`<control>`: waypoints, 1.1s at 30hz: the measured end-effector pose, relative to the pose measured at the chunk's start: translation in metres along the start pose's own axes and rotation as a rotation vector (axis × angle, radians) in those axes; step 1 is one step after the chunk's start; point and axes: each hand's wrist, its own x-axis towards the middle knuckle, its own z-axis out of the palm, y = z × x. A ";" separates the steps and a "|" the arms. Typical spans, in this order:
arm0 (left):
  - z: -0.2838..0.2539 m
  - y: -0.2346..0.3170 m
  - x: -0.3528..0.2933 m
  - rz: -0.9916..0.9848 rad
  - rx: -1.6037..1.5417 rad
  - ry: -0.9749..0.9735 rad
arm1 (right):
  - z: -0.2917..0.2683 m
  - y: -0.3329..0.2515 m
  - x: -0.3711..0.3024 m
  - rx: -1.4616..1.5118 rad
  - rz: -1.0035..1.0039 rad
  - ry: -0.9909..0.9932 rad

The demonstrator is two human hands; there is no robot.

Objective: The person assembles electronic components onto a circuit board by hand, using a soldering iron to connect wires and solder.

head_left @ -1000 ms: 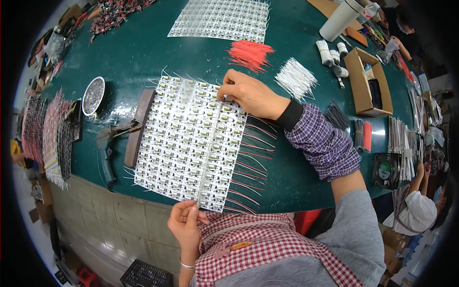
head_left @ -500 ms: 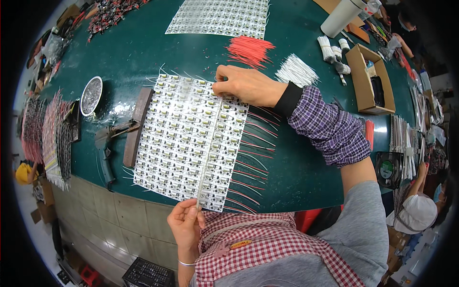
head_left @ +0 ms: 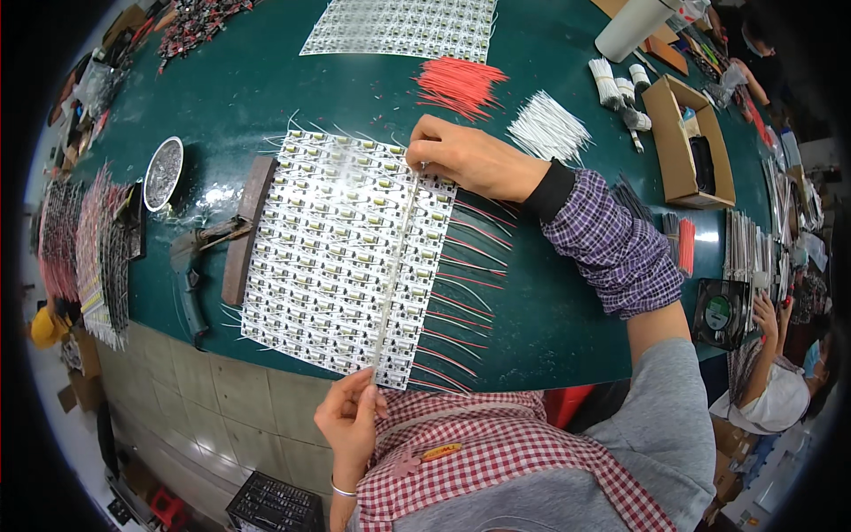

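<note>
A white panel of small circuit boards (head_left: 310, 257), packed with rows of little components, lies on the green table in front of me. A thin pale strip (head_left: 397, 268) runs across it lengthwise, near its right side. At the strip's far end my right hand (head_left: 479, 160) is closed in a pinch. My left hand (head_left: 350, 421) pinches the near end at the table's front edge. Red and white wires (head_left: 465, 293) stick out from the panel's right edge. A dark brown bar (head_left: 248, 232) lies along its left edge.
A soldering iron (head_left: 188, 288) and a round dish (head_left: 165, 174) are on the left. Beyond the panel lie red wires (head_left: 459, 86), white wires (head_left: 550, 127) and another board panel (head_left: 403, 27). A cardboard box (head_left: 687, 146) stands at right. Co-workers sit at far right.
The strip has shifted right across the panel, both hands moving with it and still pinching. The whole view has moved slightly.
</note>
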 end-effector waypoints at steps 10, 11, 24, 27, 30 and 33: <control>0.009 0.007 0.003 0.312 0.435 -0.148 | -0.012 0.011 -0.022 0.174 -0.016 0.033; 0.010 0.008 0.003 0.368 0.516 -0.151 | -0.012 0.012 -0.026 0.174 -0.014 0.031; -0.004 0.025 0.004 0.239 0.253 -0.080 | -0.034 -0.007 -0.010 0.172 -0.073 0.076; -0.003 0.013 0.007 0.231 0.355 -0.115 | -0.014 0.001 -0.004 0.124 -0.023 0.041; 0.000 0.010 0.004 0.274 0.466 -0.145 | -0.005 -0.006 -0.008 0.152 0.060 0.002; 0.000 0.011 0.007 0.328 0.556 -0.177 | 0.005 0.000 -0.012 0.133 0.032 0.069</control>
